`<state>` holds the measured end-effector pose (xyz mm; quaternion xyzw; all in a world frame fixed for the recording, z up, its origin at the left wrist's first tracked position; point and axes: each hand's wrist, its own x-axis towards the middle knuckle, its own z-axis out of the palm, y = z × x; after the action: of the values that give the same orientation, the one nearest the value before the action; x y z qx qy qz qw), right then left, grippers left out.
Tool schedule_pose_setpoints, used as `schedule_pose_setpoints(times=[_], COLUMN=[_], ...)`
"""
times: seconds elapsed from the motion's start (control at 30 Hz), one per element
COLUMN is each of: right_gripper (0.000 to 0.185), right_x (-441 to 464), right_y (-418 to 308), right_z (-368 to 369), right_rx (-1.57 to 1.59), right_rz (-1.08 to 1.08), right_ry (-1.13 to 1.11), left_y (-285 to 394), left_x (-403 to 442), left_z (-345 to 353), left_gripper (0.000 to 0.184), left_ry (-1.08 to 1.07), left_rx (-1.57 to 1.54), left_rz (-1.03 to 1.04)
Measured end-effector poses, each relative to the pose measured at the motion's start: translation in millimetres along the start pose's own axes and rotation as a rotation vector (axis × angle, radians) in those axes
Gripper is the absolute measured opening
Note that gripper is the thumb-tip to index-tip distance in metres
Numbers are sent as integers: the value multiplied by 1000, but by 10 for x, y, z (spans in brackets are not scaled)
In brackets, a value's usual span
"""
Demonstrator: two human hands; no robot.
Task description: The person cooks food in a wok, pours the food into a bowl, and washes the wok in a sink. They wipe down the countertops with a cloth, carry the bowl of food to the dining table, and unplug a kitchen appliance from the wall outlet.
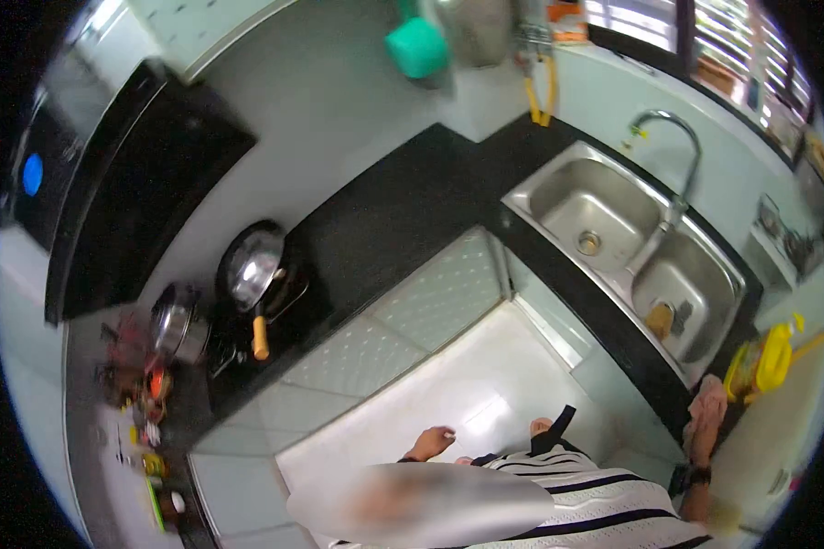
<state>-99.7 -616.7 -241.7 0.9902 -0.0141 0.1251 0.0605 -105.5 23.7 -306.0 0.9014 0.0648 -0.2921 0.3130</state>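
My right hand [701, 441] is at the counter edge by the sink's near right corner, a dark band on its wrist. Its fingers are closed on a crumpled pink cloth [707, 403], which hides most of them. Close beside the cloth stands a yellow bottle [772, 359]. Low in front of my striped top, my left hand [433, 443] hangs over the pale floor. Its fingers are loosely bent and appear to hold nothing. The double steel sink [624, 274] lies ahead of the right hand, with a brownish item [659, 320] in the nearer basin.
A black counter [384, 215] turns the corner from stove to sink. A wok [252, 265] with a wooden handle sits on the stove beside a steel pot [178, 325]. The curved faucet [691, 156] rises behind the sink. A range hood [146, 183] juts out at left.
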Motion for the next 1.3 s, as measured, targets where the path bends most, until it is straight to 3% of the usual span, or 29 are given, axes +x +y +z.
schedule_pose_setpoints(times=[0.03,0.07,0.1,0.13,0.17,0.2,0.27,0.33,0.4,0.43,0.5,0.63,0.67,0.73,0.87,1.0,1.07,1.13,1.27,1.3], right_gripper=[45,43,49,45,46,40,41,34,29,25,21,20,19,18,23,30,28,24,19,19], right_x=[111,179,293,317,274,325,686,1068,1309,1384,1536,1709,1732,1773,1783,1774,1796,1795,1919,1968], right_y=[5,-70,-272,-222,146,263,-289,-512,-1246,-1468,-1822,-2081,-2128,-2161,-2163,-2129,-2179,-2210,-2082,-1995], right_z=[101,83,86,-99,526,841,1,44,-602,-724,-991,-1074,-1025,-993,-1023,-841,-855,-874,-912,-817], right_rx=[-38,317,1144,853,888,601,1214,1134,1231,1307,1383,1441,1507,1526,1644,1686,1640,1582,1752,1722], right_rz=[-88,-96,237,99,190,391,291,-106,-33,-91,-159,-259,-271,-267,-185,-246,-221,-51,31,9], right_ry=[100,225,251,78,-18,-69,-220,-203,-319,-339,-362,-415,-384,-394,-508,-288,-169,-81,26,-32], left_y=[125,368,648,1091,1419,1751,2518,3139,3465,3568,3654,3510,3502,3500,3530,3514,3646,3780,3862,3872], left_x=[124,276,426,482,690,878,914,905,887,791,602,761,755,681,529,782,593,429,513,474], left_z=[-58,-111,-177,-315,-330,-322,-420,-423,-323,-349,-392,-288,-271,-291,-417,-260,-425,-555,-388,-337], left_gripper=[35,34,32,30,30,30,33,52,60,60,62,47,47,37,31,31,31,30,25,23], left_ry=[16,71,142,207,236,282,207,171,214,226,-99,167,181,84,157,358,345,233,60,-32], left_rx=[11,51,37,-74,-74,-139,-375,-358,-341,-349,-406,-514,-504,-909,-831,-727,-721,-738,-853,-844], left_rz=[97,127,232,299,420,515,725,886,1017,1019,774,752,751,653,456,579,603,496,446,516])
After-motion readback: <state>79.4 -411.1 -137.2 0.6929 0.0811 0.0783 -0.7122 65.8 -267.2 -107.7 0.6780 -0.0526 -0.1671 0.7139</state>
